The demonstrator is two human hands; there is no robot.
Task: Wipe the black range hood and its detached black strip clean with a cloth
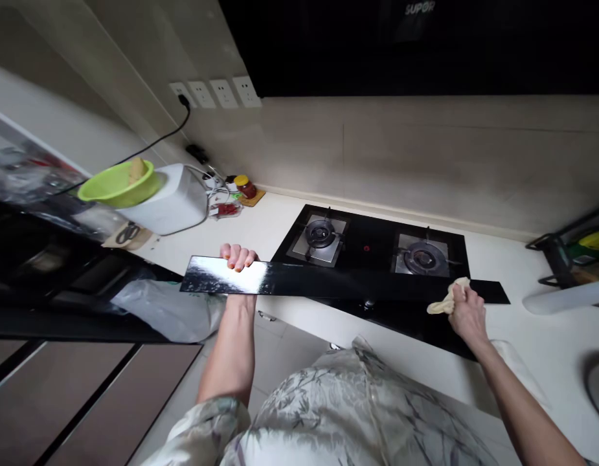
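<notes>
A long, narrow, glossy black panel [328, 279] is held up level across my front, above the near part of the gas stove [367, 233]. My left hand [239, 257] grips it near its left end, fingers curled over the far edge and the palm hidden beneath. Light glares off that end, where the surface looks wet or smeared. Toward the right end, my right hand [467, 310] is closed on a cream-coloured cloth [445, 304], which rests against the panel.
A black range hood [425, 52] hangs over the stove. On the counter's left stand a white appliance [177, 200] with a green basin [119, 184] on top, and a yellow-lidded jar [245, 186]. A black rack [561, 259] stands at right.
</notes>
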